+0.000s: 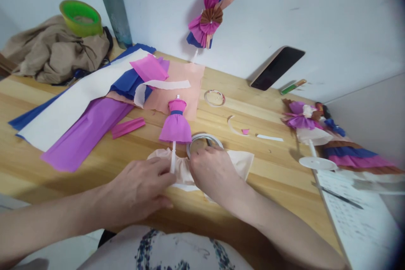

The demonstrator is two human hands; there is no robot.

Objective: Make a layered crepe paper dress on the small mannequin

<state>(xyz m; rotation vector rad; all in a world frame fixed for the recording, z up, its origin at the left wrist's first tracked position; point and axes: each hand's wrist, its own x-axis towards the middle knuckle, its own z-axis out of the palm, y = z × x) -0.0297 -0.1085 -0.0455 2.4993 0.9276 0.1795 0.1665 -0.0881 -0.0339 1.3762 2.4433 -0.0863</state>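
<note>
A small dress form [175, 124] in a pink and purple crepe-paper dress with a blue waistband lies on the table, its white stick [173, 158] pointing towards me. Beneath my hands is a gathered strip of cream crepe paper [242, 162]. My left hand [136, 190] rests at the strip's left end, fingertips beside the stick, thumb apart from the fingers. Over the middle of the strip my right hand [215, 175] is closed on the paper, its fingertips hidden. A roll of tape [193, 140] lies just beyond my right hand, partly covered by it.
Crepe-paper sheets, including a white one [79, 93] and a purple one [85, 130], spread leftward. A bracelet-like ring [215, 98], paper scraps [269, 138] and a phone [278, 67] lie farther back. Right stand a decorated doll stand [317, 163] and a notebook [354, 215] with a pen.
</note>
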